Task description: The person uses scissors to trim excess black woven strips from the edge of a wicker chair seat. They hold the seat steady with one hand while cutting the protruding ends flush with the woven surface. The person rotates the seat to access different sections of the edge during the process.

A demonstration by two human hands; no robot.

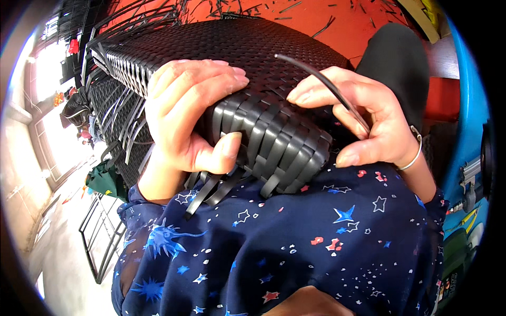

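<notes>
A black woven plastic-rattan piece (232, 42) lies across my lap, its near end (274, 142) wrapped in wide glossy strips. My left hand (187, 113) is closed over the left edge of that end, fingers on top and thumb against the near face. Loose strip ends (203, 195) hang below the thumb. At the right of the near end, my right hand (366, 113) carries a thin, dark, curved rod-like piece (311, 71) between its fingers. One end of it points up and left over the weave; I cannot tell if it is a strip or a tool.
Several loose strips (126, 121) stick out along the left side. Black offcuts are scattered on the red surface (274, 16) beyond. A black metal frame (100, 237) stands on the pale floor at left. Blue plastic (472, 100) and a yellow-handled tool (469, 221) are at right.
</notes>
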